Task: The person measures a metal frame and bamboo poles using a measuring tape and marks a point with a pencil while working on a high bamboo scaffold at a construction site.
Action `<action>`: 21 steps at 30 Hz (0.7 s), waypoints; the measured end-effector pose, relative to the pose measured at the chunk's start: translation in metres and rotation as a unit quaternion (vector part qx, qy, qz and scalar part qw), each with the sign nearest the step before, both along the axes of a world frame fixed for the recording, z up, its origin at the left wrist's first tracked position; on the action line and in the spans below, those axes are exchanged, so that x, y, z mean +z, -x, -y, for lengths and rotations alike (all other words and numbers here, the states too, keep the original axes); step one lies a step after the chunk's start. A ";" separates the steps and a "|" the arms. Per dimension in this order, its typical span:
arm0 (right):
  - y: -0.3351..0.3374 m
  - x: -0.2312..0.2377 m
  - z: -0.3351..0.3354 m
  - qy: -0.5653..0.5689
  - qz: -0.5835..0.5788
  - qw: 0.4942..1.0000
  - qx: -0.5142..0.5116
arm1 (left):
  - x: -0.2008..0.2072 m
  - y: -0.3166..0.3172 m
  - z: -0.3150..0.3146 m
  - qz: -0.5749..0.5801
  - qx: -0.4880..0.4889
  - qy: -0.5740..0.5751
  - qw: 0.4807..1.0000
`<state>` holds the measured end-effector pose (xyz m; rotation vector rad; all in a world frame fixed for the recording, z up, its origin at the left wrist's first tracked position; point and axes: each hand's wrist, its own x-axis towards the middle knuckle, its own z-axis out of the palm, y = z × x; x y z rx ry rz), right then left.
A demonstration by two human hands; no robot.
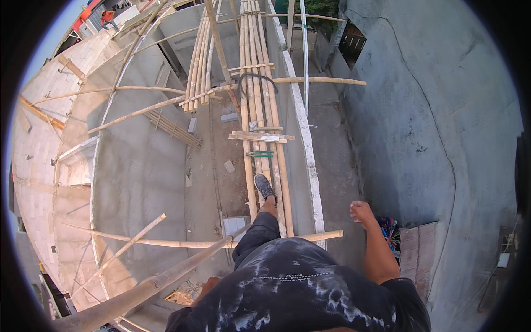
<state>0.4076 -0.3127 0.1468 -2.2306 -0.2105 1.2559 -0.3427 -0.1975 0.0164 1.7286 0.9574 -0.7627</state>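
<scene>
Right hand (361, 212) loosely clenched, seemingly empty; left hand (209, 284): grip can't be told. Shoe (265, 187) could slip if poles (259, 108) roll.

My shirt (293, 288) hides most of my left arm (207, 288), and the orange-clad person (108, 18) is too small to see clearly.

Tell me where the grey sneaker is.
In the head view, the grey sneaker is near the centre, over the bamboo poles, left of the white-topped wall and lower in the picture than the crosswise boards.
</scene>
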 end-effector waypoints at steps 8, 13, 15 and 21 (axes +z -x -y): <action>-0.098 -0.065 -0.018 0.016 -0.231 0.935 -0.270 | -0.006 -0.212 -0.336 -0.054 0.562 0.054 0.824; -0.110 -0.050 -0.142 0.011 -0.208 0.965 -0.159 | 0.105 -0.368 -0.578 0.235 0.492 -0.101 0.832; -0.133 -0.053 -0.173 0.015 -0.174 0.972 -0.156 | 0.154 -0.433 -0.633 0.296 0.485 -0.084 0.819; -0.177 -0.063 -0.341 0.117 -0.094 0.983 -0.105 | 0.164 -0.451 -0.705 0.237 0.489 -0.088 0.835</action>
